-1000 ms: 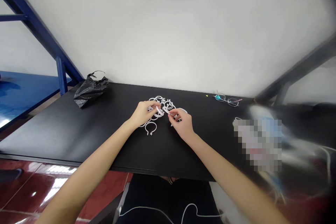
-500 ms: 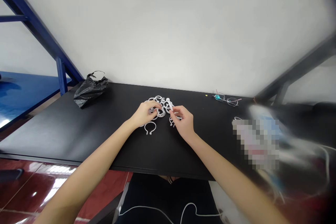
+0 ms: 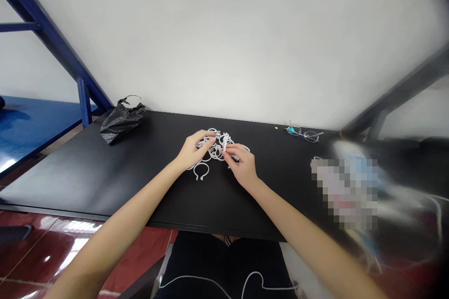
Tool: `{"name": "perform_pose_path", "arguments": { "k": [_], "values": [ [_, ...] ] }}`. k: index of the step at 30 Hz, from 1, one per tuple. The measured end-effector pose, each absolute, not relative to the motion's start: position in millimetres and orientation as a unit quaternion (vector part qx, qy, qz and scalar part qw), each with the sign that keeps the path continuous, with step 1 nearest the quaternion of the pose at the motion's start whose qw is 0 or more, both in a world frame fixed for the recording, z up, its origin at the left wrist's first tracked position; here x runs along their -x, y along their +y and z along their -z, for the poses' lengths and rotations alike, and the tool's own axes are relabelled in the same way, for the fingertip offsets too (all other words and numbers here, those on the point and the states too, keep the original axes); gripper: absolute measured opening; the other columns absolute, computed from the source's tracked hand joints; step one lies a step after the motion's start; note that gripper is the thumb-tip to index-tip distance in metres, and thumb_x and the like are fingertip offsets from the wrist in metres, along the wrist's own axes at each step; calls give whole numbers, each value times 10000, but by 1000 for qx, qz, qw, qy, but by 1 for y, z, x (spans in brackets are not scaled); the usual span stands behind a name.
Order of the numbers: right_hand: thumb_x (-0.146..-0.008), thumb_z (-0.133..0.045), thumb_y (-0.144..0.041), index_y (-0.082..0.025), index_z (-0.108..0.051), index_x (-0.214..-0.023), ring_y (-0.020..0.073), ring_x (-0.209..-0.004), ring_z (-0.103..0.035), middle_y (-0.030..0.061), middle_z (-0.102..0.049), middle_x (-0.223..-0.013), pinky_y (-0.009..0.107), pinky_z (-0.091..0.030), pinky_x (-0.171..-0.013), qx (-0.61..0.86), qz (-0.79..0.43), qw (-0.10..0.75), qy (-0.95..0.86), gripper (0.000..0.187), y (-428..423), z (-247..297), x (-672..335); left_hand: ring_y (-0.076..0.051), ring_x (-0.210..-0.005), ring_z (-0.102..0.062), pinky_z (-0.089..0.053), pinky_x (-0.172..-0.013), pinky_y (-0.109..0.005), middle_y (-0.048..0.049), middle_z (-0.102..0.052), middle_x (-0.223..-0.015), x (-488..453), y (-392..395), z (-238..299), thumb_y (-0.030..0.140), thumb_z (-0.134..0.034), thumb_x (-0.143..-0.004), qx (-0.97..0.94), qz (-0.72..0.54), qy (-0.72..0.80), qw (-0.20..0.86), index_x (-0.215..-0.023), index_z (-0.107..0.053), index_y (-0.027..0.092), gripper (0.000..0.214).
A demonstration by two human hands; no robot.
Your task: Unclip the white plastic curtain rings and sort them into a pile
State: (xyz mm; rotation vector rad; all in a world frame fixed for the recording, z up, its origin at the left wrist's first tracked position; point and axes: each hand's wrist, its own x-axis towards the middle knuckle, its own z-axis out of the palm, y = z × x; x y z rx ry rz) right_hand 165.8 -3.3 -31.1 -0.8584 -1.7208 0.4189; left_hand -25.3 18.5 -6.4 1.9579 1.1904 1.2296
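Several white open plastic rings with small clip ends (image 3: 215, 153) lie in a tangled pile on the black table (image 3: 168, 205). One separate white ring (image 3: 201, 171) rests nearer the front, below my left hand. My left hand (image 3: 194, 148) is over the left side of the pile, thumb and fingers apart, touching or just above the rings. Between the thumb and fingers of my right hand (image 3: 242, 161) is a small white plastic clip (image 3: 225, 143), held upright at the pile's right side. Whether a ring is joined to this clip cannot be made out. More white rings show partly behind my right hand.
A crumpled black plastic bag (image 3: 122, 121) sits at the back left. Glasses (image 3: 303, 133) lie at the back right, beside a tiny yellow scrap (image 3: 276, 128). Farther right is a blurred, pixelated patch with white and blue shapes. A white cable (image 3: 196, 277) crosses my lap.
My right hand has shifted slightly left and tilted the white clip more upright. My left fingers have spread, and the rings beneath them have moved a little.
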Motion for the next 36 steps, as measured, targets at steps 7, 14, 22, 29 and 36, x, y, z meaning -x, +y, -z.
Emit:
{"name": "perform_pose_path", "arguments": {
  "k": [7, 14, 22, 29, 36],
  "values": [
    [-916, -576, -207, -216, -708, -896, 183, -857, -688, 68, -712, -937, 331, -579, -764, 313, -136, 546, -765, 133, -8, 27, -163, -272, -1058, -678, -582, -904, -416, -134, -665, -1214, 12, 8, 7, 347, -780, -741, -642, -458, 352, 504, -1200, -635, 161, 516],
    [-909, -552, -184, -217, -676, -985, 177, -840, -693, 68, -710, -959, 325, -596, -753, 323, -174, 563, -740, 149, -10, 26, -164, -263, -928, -716, -606, -841, -420, -116, -736, -992, 18, 15, 12, 358, -804, -712, -611, -454, 361, 538, -1122, -673, 128, 488],
    [-899, -609, -259, -214, -696, -977, 154, -772, -683, 53, -680, -935, 293, -607, -694, 345, -241, 589, -690, 125, -10, 21, -167, -229, -912, -708, -613, -843, -391, -98, -728, -982, 15, 10, 11, 341, -787, -736, -660, -407, 338, 533, -1093, -689, 126, 428],
    [-892, -627, -247, -225, -697, -899, 149, -747, -654, 32, -662, -852, 294, -600, -685, 344, -263, 583, -688, 74, -10, 19, -167, -203, -771, -723, -609, -733, -313, -74, -731, -842, 15, 8, 10, 349, -780, -744, -684, -381, 351, 513, -1042, -691, 112, 391],
    [-908, -601, -268, -218, -664, -931, 158, -767, -668, 32, -656, -864, 313, -594, -736, 347, -288, 559, -696, 84, -8, 23, -169, -191, -815, -709, -602, -750, -305, -85, -707, -939, 15, 10, 13, 348, -742, -781, -711, -396, 335, 475, -1075, -713, 134, 365]
  ]
}}
